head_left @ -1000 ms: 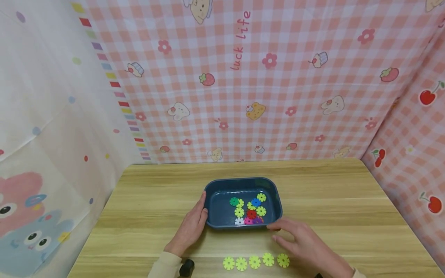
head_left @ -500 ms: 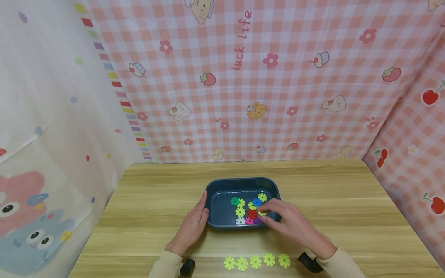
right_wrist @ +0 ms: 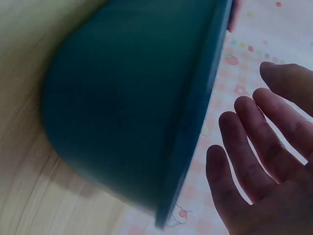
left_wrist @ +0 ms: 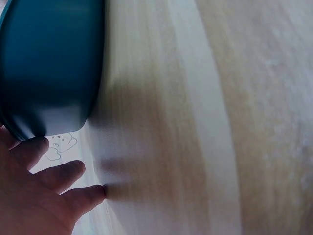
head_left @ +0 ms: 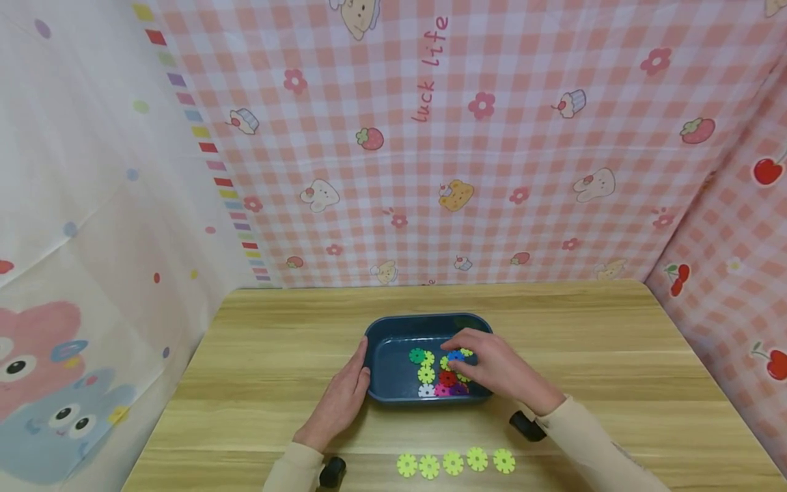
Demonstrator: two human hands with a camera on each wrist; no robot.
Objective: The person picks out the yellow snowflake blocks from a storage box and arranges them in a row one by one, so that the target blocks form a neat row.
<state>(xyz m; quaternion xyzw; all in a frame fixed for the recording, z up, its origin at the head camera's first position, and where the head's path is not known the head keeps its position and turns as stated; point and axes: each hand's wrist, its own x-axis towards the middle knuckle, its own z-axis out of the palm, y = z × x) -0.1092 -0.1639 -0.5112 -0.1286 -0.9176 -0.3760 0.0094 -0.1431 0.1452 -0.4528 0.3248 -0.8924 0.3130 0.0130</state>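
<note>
A dark blue plastic basin (head_left: 393,393) on the wooden table holds several small notched discs, among them a green disc (head_left: 417,355), a red disc (head_left: 447,378), a white disc (head_left: 427,390) and a blue disc (head_left: 456,356). My left hand (head_left: 338,400) rests against the basin's left side; in the left wrist view its fingers (left_wrist: 61,176) are extended by the wall. Over the basin's right part hovers my right hand (head_left: 492,365), thumb and fingers apart, covering some yellow discs. The right wrist view shows its fingers (right_wrist: 249,139) loosely bent, holding nothing.
Several yellow notched discs (head_left: 453,463) lie in a row on the table (head_left: 258,383) in front of the basin. A pink checked cloth (head_left: 430,164) hangs behind the table, with more cloth at both sides.
My right hand has moved from the basin's front right corner up and left over the discs inside it. My left hand and the row of yellow discs have stayed in place.
</note>
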